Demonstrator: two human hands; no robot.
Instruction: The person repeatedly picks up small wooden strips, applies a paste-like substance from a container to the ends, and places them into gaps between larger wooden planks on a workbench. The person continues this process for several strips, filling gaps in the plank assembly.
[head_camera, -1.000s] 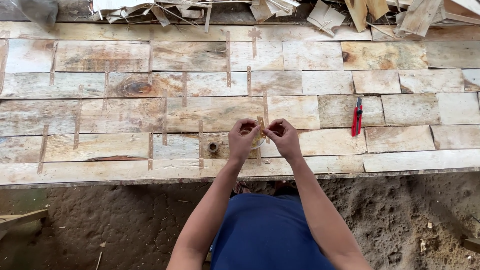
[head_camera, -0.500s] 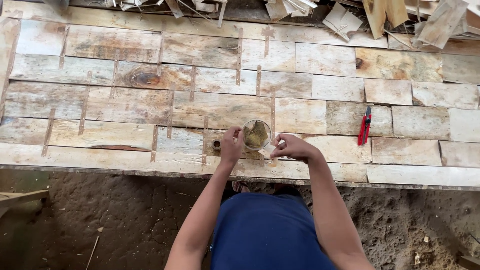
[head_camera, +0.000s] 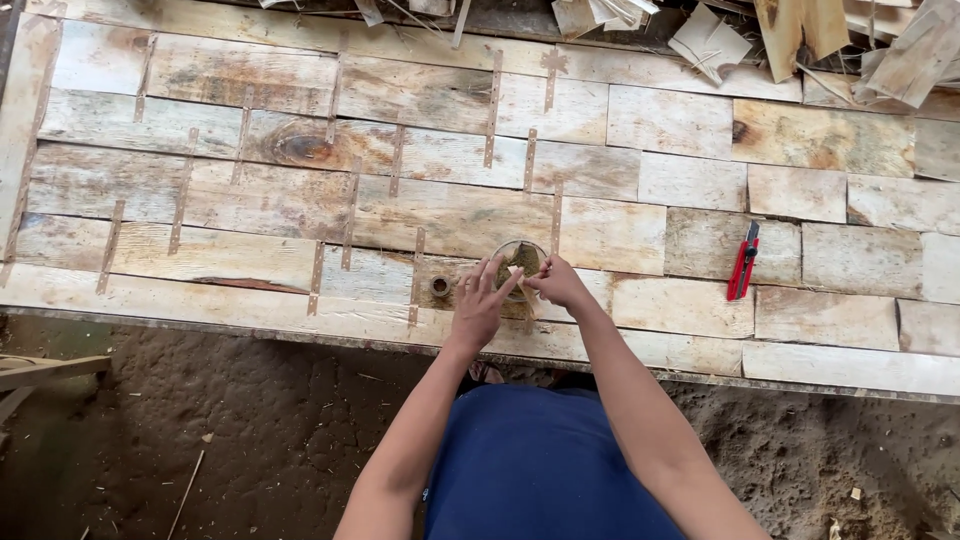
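Two bare forearms are seen from above, reaching forward from the bottom edge of the view. No sleeves, gloves, watch, rings or bracelets are visible on them. The left hand (head_camera: 478, 308) and the right hand (head_camera: 557, 284) are uncovered, with slim fingers and short nails. Below the arms, a plain dark blue garment is worn over the lap, filling the lower middle of the view; no pattern, pocket or seam can be made out on it. Just above the garment's edge, part of a sandalled foot is glimpsed, too small for detail.
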